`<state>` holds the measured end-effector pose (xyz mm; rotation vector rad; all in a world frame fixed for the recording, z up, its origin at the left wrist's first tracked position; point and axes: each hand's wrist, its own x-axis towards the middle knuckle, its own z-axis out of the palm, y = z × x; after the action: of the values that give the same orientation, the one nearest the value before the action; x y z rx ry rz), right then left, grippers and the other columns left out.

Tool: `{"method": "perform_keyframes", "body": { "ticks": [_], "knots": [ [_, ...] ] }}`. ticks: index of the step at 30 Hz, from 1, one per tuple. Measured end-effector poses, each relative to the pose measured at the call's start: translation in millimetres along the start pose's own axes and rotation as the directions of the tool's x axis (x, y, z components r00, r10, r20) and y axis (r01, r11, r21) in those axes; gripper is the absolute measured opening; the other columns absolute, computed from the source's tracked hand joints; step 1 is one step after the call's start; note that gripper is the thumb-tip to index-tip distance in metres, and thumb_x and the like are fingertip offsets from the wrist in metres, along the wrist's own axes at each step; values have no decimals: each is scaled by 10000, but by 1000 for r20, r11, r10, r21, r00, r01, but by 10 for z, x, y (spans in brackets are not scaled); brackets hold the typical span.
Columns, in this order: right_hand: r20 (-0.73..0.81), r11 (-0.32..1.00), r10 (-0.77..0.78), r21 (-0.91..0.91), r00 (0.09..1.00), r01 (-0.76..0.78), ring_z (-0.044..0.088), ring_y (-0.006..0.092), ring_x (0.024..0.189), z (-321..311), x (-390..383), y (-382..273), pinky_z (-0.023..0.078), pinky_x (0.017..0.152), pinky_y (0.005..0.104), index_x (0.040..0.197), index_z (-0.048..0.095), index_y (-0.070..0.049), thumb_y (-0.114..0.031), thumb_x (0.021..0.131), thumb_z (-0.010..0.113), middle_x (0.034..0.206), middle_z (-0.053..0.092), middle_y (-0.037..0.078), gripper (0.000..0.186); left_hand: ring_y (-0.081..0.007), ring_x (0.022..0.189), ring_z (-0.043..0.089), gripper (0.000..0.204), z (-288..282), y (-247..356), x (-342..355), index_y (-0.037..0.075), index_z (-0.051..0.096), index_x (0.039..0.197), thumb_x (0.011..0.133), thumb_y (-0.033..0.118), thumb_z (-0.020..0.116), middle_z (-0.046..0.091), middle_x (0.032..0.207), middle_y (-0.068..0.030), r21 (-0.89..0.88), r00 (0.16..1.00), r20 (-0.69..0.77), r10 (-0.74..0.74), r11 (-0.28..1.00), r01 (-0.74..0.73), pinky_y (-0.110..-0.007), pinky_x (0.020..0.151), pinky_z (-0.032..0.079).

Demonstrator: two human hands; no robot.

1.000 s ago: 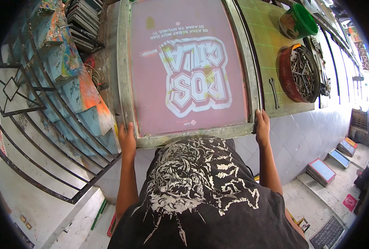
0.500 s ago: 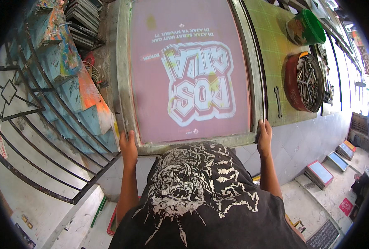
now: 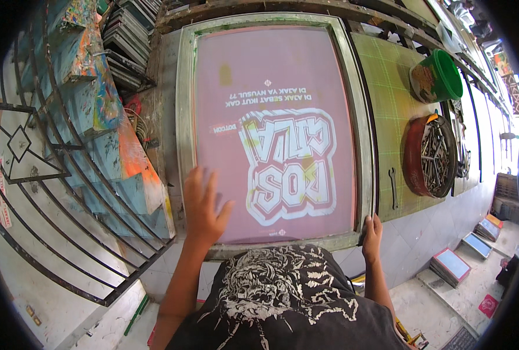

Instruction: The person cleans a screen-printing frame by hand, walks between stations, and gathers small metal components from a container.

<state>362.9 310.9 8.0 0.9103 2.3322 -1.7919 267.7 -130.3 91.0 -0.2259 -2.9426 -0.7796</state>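
Observation:
A large screen-printing frame with pink mesh and a white lettering stencil lies flat on the workbench before me. My left hand hovers with fingers spread over the frame's lower left corner, holding nothing. My right hand grips the frame's lower right corner. My black printed shirt fills the bottom of the view.
A green bucket and a round red tin of metal tools sit on the green mat to the right, with a wrench. Paint-stained boards, stacked frames and a black metal grille stand left. Small frames lie on the floor.
My left hand let go of the frame's lower left corner and lifted, fingers spread, over the mesh. The right hand kept its grip. The view moved closer to the frame.

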Motion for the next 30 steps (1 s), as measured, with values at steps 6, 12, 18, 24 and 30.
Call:
{"method": "perform_keyframes", "body": {
  "ticks": [6,12,18,24,30],
  "knots": [
    [66,999,49,-8,997,-48,386,58,670,14,3,-134,310,583,235,1093,599,7,-256,967,525,750,466,-57,301,-429,1420,185,745,442,167,1514,124,372,1460,853,481,615,241,1525,-241,128,964,188,190,968,-215,-576,1123,165],
    [65,993,106,-55,992,-102,408,90,692,-24,-6,-150,338,605,262,1050,588,15,-259,954,513,755,484,-23,300,-393,1440,160,800,848,40,2078,148,358,1472,859,630,531,247,1537,-201,245,957,230,177,941,-233,-641,1108,115],
    [-35,997,-22,-74,999,19,419,97,715,77,-65,-141,351,625,275,1095,581,25,-279,960,513,777,493,-17,339,-378,1443,160,799,865,42,2096,157,372,1466,852,645,527,283,1527,-181,269,950,251,184,930,-251,-654,1106,93],
    [-15,992,60,-111,998,-61,385,60,649,-19,-65,-107,320,557,245,1033,582,-7,-288,969,527,717,445,-47,293,-380,1429,192,708,850,79,2040,181,420,1440,871,585,543,320,1509,-167,290,947,247,207,917,-276,-635,1113,115],
    [22,994,-17,-104,1000,19,357,55,617,71,-13,-242,285,532,250,851,555,-37,-306,978,518,683,412,-57,299,-351,1418,240,429,384,561,946,258,566,1320,895,312,576,388,1475,-122,41,763,381,521,815,-578,-595,1131,149]
  ]
}}
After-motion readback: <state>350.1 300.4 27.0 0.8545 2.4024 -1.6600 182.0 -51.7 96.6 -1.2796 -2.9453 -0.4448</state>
